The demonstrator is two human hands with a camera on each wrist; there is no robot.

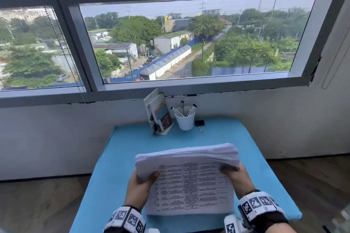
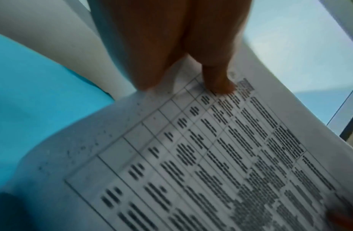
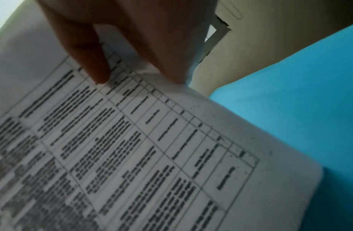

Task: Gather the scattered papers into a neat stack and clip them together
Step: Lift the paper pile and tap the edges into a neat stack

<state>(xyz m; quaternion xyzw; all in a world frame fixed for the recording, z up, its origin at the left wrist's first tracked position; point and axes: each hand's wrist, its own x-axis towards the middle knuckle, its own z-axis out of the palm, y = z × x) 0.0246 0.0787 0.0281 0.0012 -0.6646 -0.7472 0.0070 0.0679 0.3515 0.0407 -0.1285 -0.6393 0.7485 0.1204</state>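
A thick stack of white papers (image 1: 189, 181) with a printed table on the top sheet is held upright-tilted above the blue table (image 1: 121, 149), its lower edge near the tabletop. My left hand (image 1: 141, 185) grips the stack's left side, thumb on the printed face. My right hand (image 1: 233, 174) grips the right side the same way. The left wrist view shows my thumb on the papers (image 2: 211, 156), with my left hand (image 2: 183, 62) above. The right wrist view shows my right hand (image 3: 120, 46) pinching the papers (image 3: 152, 148). A black binder clip (image 1: 199, 123) lies at the table's back.
A white cup (image 1: 185, 120) with markers stands at the back of the table, left of the clip. A holder with booklets (image 1: 160, 113) stands to its left. A white wall and large window rise behind the table. Wooden floor lies on both sides.
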